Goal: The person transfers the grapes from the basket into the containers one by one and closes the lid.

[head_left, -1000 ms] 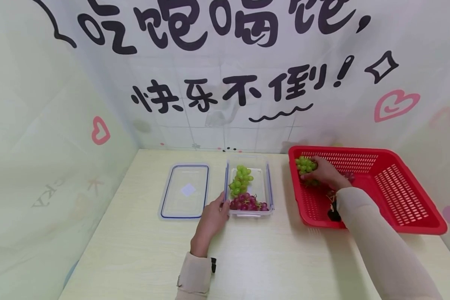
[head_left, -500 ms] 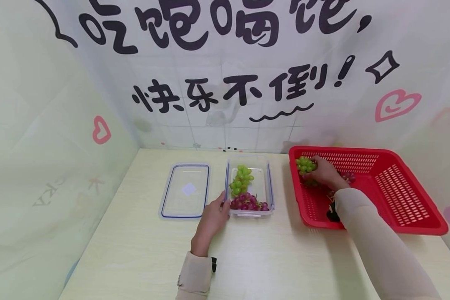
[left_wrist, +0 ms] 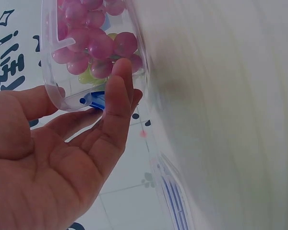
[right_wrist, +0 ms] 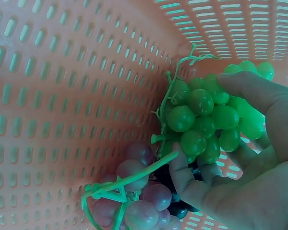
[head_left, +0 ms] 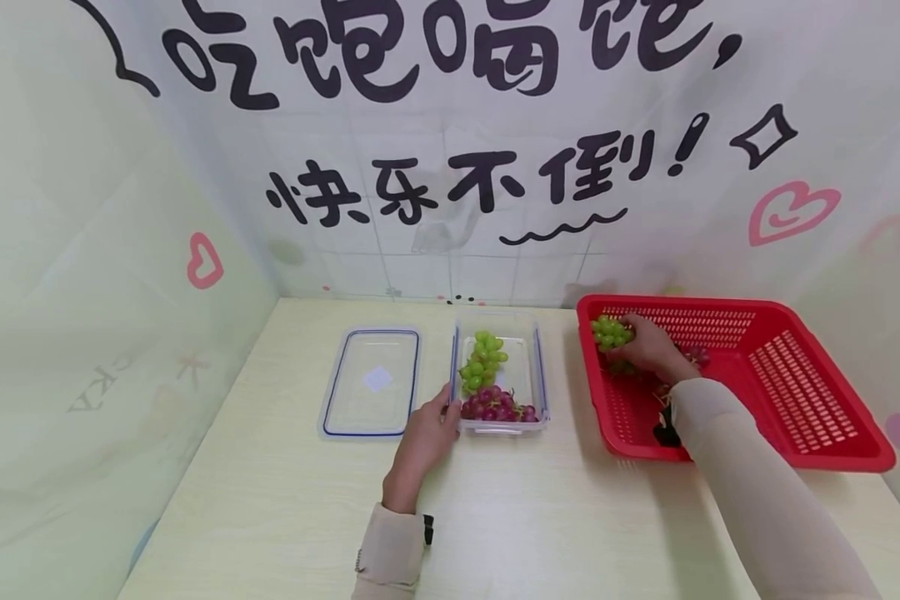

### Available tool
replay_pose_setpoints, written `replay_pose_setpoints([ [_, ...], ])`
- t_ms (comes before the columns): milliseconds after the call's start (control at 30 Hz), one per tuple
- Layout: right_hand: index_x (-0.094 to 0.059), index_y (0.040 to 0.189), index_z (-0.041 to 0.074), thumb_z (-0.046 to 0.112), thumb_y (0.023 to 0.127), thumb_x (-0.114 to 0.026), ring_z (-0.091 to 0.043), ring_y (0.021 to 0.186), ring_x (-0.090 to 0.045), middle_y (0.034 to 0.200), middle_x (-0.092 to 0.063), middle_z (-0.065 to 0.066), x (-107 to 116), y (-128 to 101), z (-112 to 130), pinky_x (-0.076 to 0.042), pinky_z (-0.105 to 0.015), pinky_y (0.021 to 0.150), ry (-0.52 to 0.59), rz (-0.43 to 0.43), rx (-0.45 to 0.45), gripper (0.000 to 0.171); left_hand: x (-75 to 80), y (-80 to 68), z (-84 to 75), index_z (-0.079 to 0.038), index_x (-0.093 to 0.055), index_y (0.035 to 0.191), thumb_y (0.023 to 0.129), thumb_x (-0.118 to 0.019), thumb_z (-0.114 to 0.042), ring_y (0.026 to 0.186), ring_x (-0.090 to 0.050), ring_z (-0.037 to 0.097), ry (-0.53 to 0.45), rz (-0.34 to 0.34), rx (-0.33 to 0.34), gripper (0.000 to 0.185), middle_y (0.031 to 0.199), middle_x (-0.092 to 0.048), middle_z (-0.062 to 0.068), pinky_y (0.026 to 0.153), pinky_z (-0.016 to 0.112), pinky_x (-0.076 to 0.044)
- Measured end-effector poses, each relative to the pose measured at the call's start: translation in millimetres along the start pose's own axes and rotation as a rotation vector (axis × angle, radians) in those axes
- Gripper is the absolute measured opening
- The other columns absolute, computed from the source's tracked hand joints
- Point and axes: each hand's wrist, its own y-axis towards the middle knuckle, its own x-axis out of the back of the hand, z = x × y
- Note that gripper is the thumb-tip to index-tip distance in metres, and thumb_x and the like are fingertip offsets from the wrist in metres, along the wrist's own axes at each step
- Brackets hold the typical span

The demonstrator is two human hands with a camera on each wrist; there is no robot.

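Observation:
A clear plastic container (head_left: 537, 367) with blue clips stands mid-table and holds a green grape bunch (head_left: 482, 358) and a purple grape bunch (head_left: 495, 406). My left hand (head_left: 423, 437) rests against its near left corner, straight fingers (left_wrist: 116, 103) touching the clear wall (left_wrist: 55, 91). My right hand (head_left: 648, 348) is inside the red basket (head_left: 810, 400) at its far left corner, fingers curled round a green grape bunch (head_left: 610, 331) (right_wrist: 209, 117). Purple grapes (right_wrist: 139, 191) and dark grapes lie under it in the basket.
The container's clear lid (head_left: 371, 381) with a blue seal lies flat to the left of the container. Walls close the table at the back and left. The basket fills the right side of the light wooden table (head_left: 285, 517).
Almost nothing has moved. My right hand with the green bunch has shifted very slightly in the basket corner; my left hand stays on the container.

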Motion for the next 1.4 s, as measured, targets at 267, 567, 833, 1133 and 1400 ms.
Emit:
replay_pose_setpoints([
  [267, -0.035, 0.145, 0.003, 0.019, 0.079, -0.083, -0.042, 0.114, -0.055, 0.135, -0.047, -0.024, -0.3, -0.3, -2.4, -0.055, -0.053, 0.086, 0.007, -0.018, 0.005, 0.083, -1.2, 0.5, 0.1, -0.008, -0.038, 0.153, 0.106, -0.045, -0.027, 0.07, -0.061, 0.014, -0.002, 0.004, 0.001, 0.051, 0.107, -0.069, 0.013, 0.063, 0.03, -0.049],
  [567, -0.035, 0.145, 0.006, 0.027, 0.078, -0.084, -0.039, 0.113, -0.054, 0.135, -0.047, -0.022, 8.3, -3.8, 3.5, -0.057, -0.046, 0.082, 0.041, -0.022, -0.024, 0.085, -1.5, 0.0, -0.1, -0.007, -0.038, 0.152, 0.106, -0.046, -0.026, 0.07, -0.061, 0.014, 0.012, 0.0, -0.007, 0.051, 0.11, -0.069, 0.014, 0.063, 0.03, -0.049],
  [833, -0.031, 0.148, 0.001, 0.027, 0.082, -0.08, -0.041, 0.12, -0.046, 0.139, -0.041, -0.025, 17.9, -9.7, 14.6, -0.053, -0.053, 0.09, -0.007, -0.055, -0.04, 0.086, -1.6, -0.3, -1.2, -0.007, -0.037, 0.153, 0.106, -0.045, -0.028, 0.068, -0.06, 0.013, 0.018, -0.003, -0.005, 0.052, 0.104, -0.07, 0.013, 0.061, 0.029, -0.047],
  [1133, -0.033, 0.148, -0.002, 0.026, 0.095, -0.065, -0.039, 0.116, -0.046, 0.134, -0.043, -0.026, 23.3, -10.9, 22.5, -0.053, -0.047, 0.089, -0.014, -0.106, 0.005, 0.068, -1.6, 0.3, 0.5, -0.005, -0.037, 0.152, 0.106, -0.045, -0.027, 0.068, -0.06, 0.013, 0.032, 0.001, -0.015, 0.052, 0.102, -0.07, 0.012, 0.063, 0.031, -0.048],
  [1400, -0.03, 0.149, -0.001, 0.026, 0.096, -0.063, -0.04, 0.119, -0.044, 0.138, -0.04, -0.027, 25.4, -14.6, 37.4, -0.049, -0.053, 0.098, 0.066, -0.106, 0.006, 0.069, -1.6, 0.1, -0.5, -0.005, -0.037, 0.152, 0.106, -0.044, -0.028, 0.068, -0.06, 0.013, 0.03, 0.0, -0.015, 0.052, 0.098, -0.069, 0.011, 0.063, 0.03, -0.048],
])
